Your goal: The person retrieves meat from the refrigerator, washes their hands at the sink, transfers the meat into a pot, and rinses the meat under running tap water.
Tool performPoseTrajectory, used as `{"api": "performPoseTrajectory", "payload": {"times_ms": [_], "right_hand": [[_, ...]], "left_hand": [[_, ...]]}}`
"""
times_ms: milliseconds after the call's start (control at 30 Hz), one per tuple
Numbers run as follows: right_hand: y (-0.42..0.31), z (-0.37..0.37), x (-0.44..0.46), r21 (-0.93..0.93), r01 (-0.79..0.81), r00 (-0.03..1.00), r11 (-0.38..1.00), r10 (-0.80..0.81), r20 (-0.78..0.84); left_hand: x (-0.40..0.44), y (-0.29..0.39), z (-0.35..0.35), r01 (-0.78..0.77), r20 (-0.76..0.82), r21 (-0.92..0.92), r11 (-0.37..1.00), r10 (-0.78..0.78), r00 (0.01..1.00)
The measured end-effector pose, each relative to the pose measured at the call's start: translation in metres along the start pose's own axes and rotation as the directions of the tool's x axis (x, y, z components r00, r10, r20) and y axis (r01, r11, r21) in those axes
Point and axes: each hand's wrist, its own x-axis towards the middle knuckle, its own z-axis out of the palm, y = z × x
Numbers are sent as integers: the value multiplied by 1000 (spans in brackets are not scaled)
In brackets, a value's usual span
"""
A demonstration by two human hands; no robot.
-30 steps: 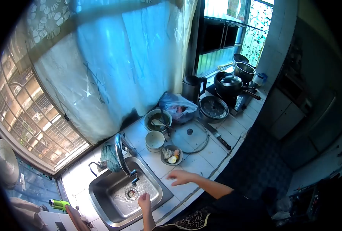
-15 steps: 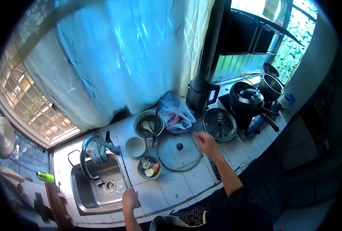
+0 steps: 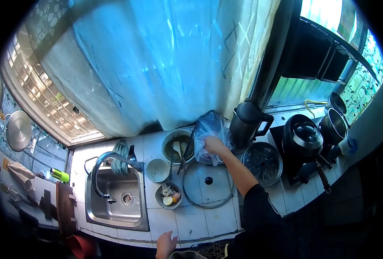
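Note:
My right hand (image 3: 214, 145) reaches over the glass lid (image 3: 195, 185) to a clear plastic bag (image 3: 209, 123), its fingers closed on the front of the bag. What the bag holds is hard to make out. Down at the front edge of the counter, my left hand (image 3: 166, 244) is empty with its fingers loosely apart. To the left of the bag stands a pot (image 3: 167, 149) with a pale spatula (image 3: 178, 151) in it. Nearer to me are a white bowl (image 3: 157, 170) and a bowl of food scraps (image 3: 160, 198).
A steel sink (image 3: 113, 219) with a curved faucet (image 3: 97, 172) lies left. Right of the bag are a dark kettle (image 3: 245, 125), a lidded pan (image 3: 262, 164) and a stove carrying a black pot (image 3: 293, 134). A curtain (image 3: 170, 64) hangs behind the counter.
My right hand has moved from beside the glass lid up to the plastic bag and closed on it. My left hand has left the sink's edge for the counter front. The view has shifted.

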Motion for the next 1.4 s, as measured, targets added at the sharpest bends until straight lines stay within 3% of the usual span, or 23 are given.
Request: {"api": "performPoseTrajectory", "payload": {"times_ms": [67,133,167,300,467,533,567,600,667,700,733,800,867,933,1000,1100,1133,1200,1267,1300,1333,1400], "right_hand": [[19,22,13,-60,44,998,997,-47,-45],[-2,-8,-12,-184,-186,916,965,103,-387],[-4,-18,-12,-92,-180,966,979,159,-204],[-16,-6,-9,-146,-85,991,986,69,-114],[-14,17,-8,-149,-72,980,986,42,-193],[0,29,-21,-38,-34,900,999,14,-435],[4,31,-35,-31,87,760,996,-87,-644],[8,31,-49,-35,84,759,996,-87,-646],[14,23,-73,206,-19,747,978,151,-647],[10,14,-91,240,15,645,971,174,-745],[6,5,-108,231,7,640,973,173,-749],[-1,-11,-145,411,13,474,911,357,-805],[-4,-18,-182,468,-22,412,884,434,-801],[-7,-22,-222,647,57,384,760,581,-717],[-14,-22,-264,697,70,394,714,622,-677],[-24,-11,-320,779,24,461,627,684,-565],[-22,-2,-335,834,87,515,545,692,-506],[-10,20,-362,922,345,708,179,595,-380],[-23,34,-380,866,489,745,-105,567,-352],[-27,41,-384,828,521,775,-205,520,-359],[-30,46,-388,828,524,765,-197,536,-357],[-54,45,-391,698,548,831,-462,396,-390]], "left_hand": [[-2,-3,4,54,5,7,999,-54,999],[2,5,1,76,17,4,997,-76,997],[6,8,0,68,16,-18,997,-68,998],[15,21,-5,-18,-6,-33,999,17,1000],[16,25,-14,-87,-21,-29,996,86,996],[11,24,-17,-107,-50,-42,993,104,993],[9,20,-17,-117,-64,-24,993,115,991],[6,15,-17,-127,-78,-7,992,126,989],[0,4,-14,-154,-110,-9,988,152,982],[-4,-2,-13,-157,-124,4,988,157,980],[-7,-7,-12,-163,-136,17,987,164,977],[-13,-18,-8,-164,-131,26,986,166,977],[-18,-26,-7,-136,-127,29,990,139,982],[-20,-33,-5,-151,-113,29,988,154,982],[-22,-37,-4,-140,-99,28,990,142,985],[-22,-37,-4,-199,-87,16,980,199,976],[-21,-35,-3,-222,-80,7,975,222,972],[-18,-27,-5,-298,-43,-39,954,297,954],[-13,-13,-8,-360,-11,-90,929,361,933],[-10,-2,-10,-442,-5,-193,876,450,893],[-6,11,-13,-512,-8,-294,807,533,846],[-3,42,-22,-478,57,-526,703,590,805]]}}
